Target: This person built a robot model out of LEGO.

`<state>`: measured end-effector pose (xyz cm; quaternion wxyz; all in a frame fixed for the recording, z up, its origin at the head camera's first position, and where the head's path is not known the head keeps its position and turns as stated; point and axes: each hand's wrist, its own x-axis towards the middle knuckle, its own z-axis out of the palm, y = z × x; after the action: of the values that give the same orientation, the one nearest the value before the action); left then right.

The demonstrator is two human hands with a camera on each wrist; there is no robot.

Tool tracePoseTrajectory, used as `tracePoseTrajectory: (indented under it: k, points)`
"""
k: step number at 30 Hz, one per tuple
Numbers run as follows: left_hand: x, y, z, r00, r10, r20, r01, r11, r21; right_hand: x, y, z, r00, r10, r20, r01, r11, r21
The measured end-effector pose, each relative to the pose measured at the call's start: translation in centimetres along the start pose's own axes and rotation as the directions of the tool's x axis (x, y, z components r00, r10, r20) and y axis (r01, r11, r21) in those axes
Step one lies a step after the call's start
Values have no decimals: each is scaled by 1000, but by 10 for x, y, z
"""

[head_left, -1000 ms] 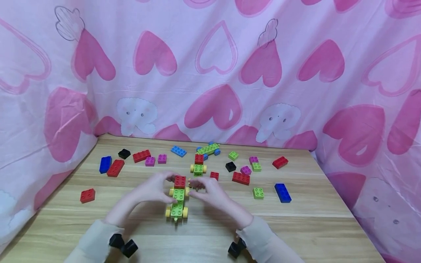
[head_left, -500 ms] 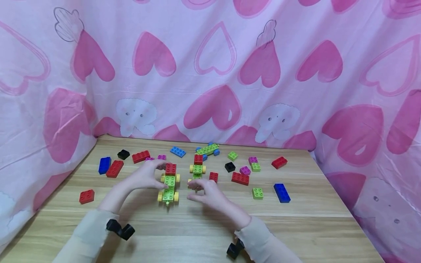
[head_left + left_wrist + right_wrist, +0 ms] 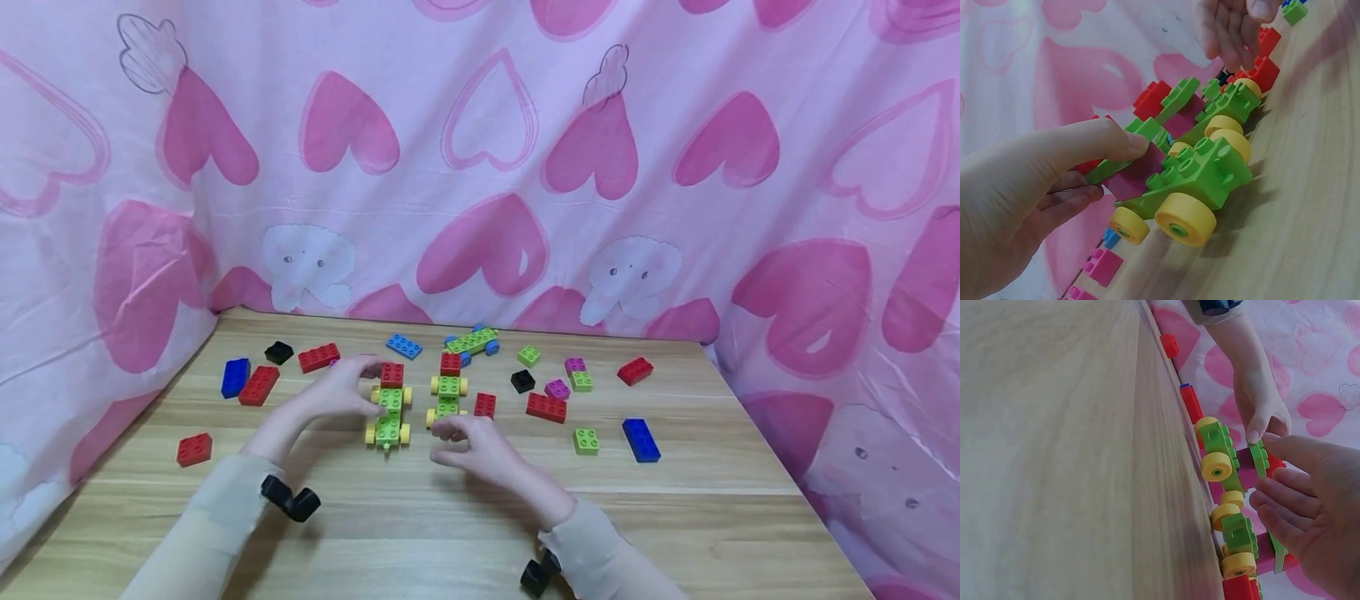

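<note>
The left hand (image 3: 337, 396) is pinching the held car (image 3: 388, 429) high up: in the left wrist view the thumb is lying against the side where the green plate (image 3: 1146, 128) and the purple block (image 3: 1138, 172) are meeting, with the fingers curling behind. That grip is leaving the yellow wheels (image 3: 1185, 219) uncovered, probably so the car can sit level; whether every wheel is bearing on the table (image 3: 390, 533), I cannot tell. The held car is sitting a little left of the table's middle, its red block (image 3: 392, 375) at the far end, just beside the other car (image 3: 448, 388). Both are pointing much the same way, which seems to be making them a matched pair.

The right hand (image 3: 480, 446) is hovering at the near end of the other car, thumb and fingers spread apart with nothing between them; whether a fingertip is brushing that car, I cannot tell. One hand is likely enough for steadying the held car.

Farther back, the blue-wheeled car (image 3: 472, 342) is standing at a slant. A red brick (image 3: 194, 450) is lying leftward, a blue brick (image 3: 641, 440) and a green brick (image 3: 586, 442) rightward, perhaps giving both hands working room
</note>
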<state>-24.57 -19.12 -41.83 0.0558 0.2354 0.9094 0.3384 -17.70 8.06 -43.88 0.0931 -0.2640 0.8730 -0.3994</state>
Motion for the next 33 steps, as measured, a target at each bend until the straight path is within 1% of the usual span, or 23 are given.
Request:
tracePoseTrajectory:
  k: [5,8,14,18,24,31,33]
  points:
    - [6,-3,1,999,-8,32,9,999,-31,-2,2,0,1000,-2,13,2,1000,-29]
    - [10,-4,2,999,5,38,-4,1000,-26,-3,2,-1,1000,13,22,-12,999,-35]
    - [16,-5,4,999,19,41,-18,1000,-15,-5,6,0,999,35,33,-34,999,-40]
    - [19,-5,5,999,25,34,-25,1000,-19,-7,7,-1,998,41,40,-39,998,-50]
    - [24,-8,5,998,33,46,-31,999,-35,-10,8,-2,997,60,46,-58,997,-55]
    - [28,-10,5,997,57,49,-55,998,-39,-12,8,-3,999,4,42,0,996,-91]
    - [28,-11,5,997,65,51,-63,997,-39,-12,8,-3,999,4,44,0,996,-91]
